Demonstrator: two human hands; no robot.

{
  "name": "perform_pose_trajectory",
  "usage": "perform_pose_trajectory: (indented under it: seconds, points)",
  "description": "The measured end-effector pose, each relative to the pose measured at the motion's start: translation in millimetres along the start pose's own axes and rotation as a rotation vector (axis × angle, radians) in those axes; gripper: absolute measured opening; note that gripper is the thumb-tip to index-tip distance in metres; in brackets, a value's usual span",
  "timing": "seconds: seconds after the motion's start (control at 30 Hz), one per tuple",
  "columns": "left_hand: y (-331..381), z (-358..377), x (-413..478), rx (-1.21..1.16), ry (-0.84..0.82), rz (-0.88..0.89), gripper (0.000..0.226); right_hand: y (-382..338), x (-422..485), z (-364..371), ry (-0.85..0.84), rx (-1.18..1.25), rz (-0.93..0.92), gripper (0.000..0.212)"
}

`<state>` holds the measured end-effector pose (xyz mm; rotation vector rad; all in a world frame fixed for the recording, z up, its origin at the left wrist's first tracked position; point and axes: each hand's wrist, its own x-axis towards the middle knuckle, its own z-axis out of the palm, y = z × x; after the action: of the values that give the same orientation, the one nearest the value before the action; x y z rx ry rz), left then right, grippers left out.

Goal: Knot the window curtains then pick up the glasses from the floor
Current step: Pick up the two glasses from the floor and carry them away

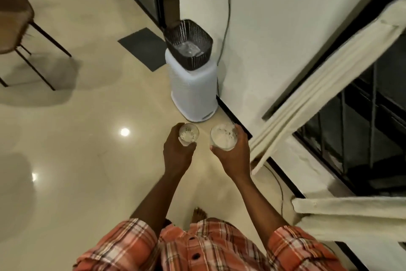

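Observation:
My left hand (177, 154) grips a small clear patterned glass (188, 136), held above the floor. My right hand (236, 154) holds a second, slightly wider clear glass (223, 137) from its right side. Both glasses are upright and side by side, a small gap between them. To the right, a cream curtain (325, 86) hangs bunched and twisted across the dark window (373, 130). A second cream curtain (351, 218) is gathered at the lower right.
A white air purifier (193, 93) topped with a dark mesh basket (189, 44) stands against the wall just ahead. A grey mat (144, 48) lies by the doorway. A brown chair (15, 18) with thin black legs is at the far left. A cable (278, 183) runs along the floor near the wall.

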<state>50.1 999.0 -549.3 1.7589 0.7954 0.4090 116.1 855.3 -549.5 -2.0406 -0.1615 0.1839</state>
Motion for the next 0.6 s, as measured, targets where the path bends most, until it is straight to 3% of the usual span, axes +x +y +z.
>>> perform_pose_trajectory:
  seconds: [0.27, 0.6]
  points:
    - [-11.8, -49.7, 120.0, -0.017, 0.027, -0.028, 0.055, -43.9, 74.7, 97.1, -0.002, -0.051, -0.027, 0.091]
    - [-2.4, -136.6, 278.6, -0.003, -0.069, 0.033, 0.049, -121.2, 143.7, 220.5, 0.098, -0.013, 0.002, 0.092]
